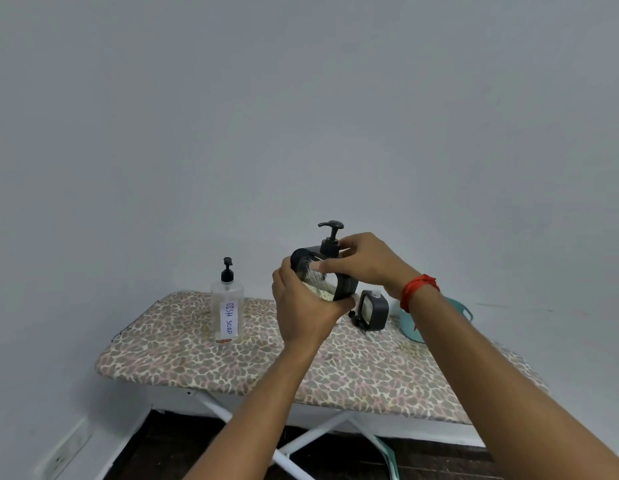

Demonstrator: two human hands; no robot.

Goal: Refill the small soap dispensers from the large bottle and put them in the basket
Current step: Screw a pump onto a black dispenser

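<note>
A small black soap dispenser (pixel 327 271) with a clear window is held up above the board. My left hand (pixel 301 306) grips its body from below and the left. My right hand (pixel 363 263) pinches the collar of its black pump at the top. A second small black dispenser (pixel 372 310) stands on the board with its top open, and a black pump piece lies beside it. The large clear bottle (pixel 226 306), labelled DISH SOAP and almost empty, stands at the left. The teal basket (pixel 413 323) sits at the right, partly hidden behind my right forearm.
Everything rests on an ironing board (pixel 183 355) with a leopard-print cover and white crossed legs, pushed against a plain grey wall. Dark floor shows beneath. A wall socket (pixel 63 457) sits low at the left.
</note>
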